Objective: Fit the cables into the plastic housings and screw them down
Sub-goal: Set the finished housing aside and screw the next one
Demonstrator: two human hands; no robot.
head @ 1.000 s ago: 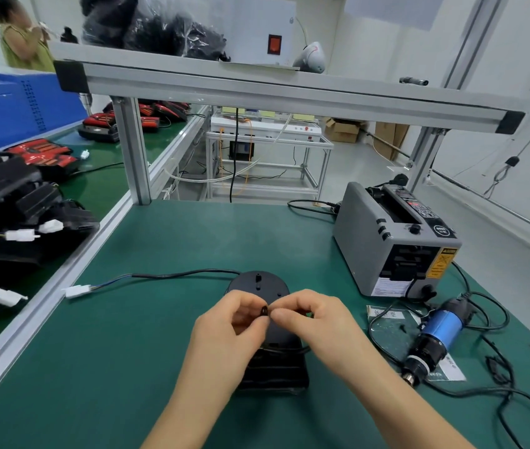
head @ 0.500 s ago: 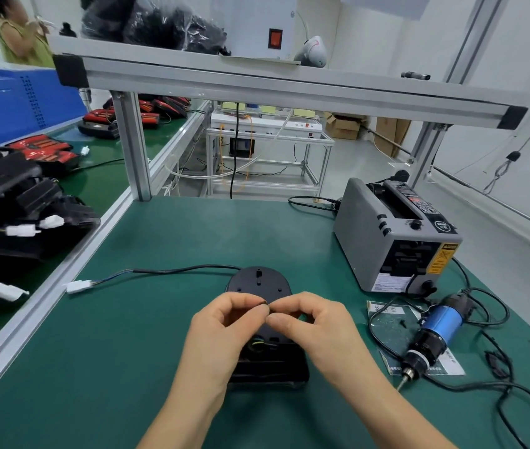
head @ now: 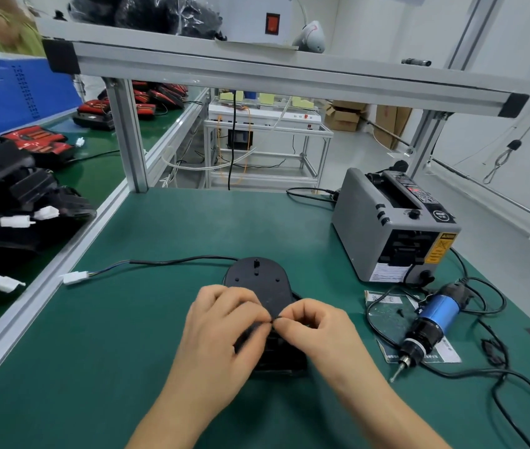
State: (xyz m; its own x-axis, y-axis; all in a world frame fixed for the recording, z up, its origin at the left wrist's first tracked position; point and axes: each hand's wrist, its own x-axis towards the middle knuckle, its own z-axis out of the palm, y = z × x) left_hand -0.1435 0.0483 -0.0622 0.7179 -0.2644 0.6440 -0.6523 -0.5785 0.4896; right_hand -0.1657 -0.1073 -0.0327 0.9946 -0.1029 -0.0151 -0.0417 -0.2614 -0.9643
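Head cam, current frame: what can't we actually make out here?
All head view.
1. The small part: too small, and covered by the pinching fingertips of the left hand and right hand.
2. The housing: near half hidden under both hands.
3. The cable: its housing end is hidden by the housing.
4. The screwdriver: its cord is cut off at the bottom edge.

Yellow sticker [head: 439, 247] on my tape dispenser [head: 370, 222]: warning sign, words too small to read.
White label [head: 386, 275] below it: print blurred.
Paper [head: 448, 354] under my screwdriver [head: 432, 325]: print unreadable.
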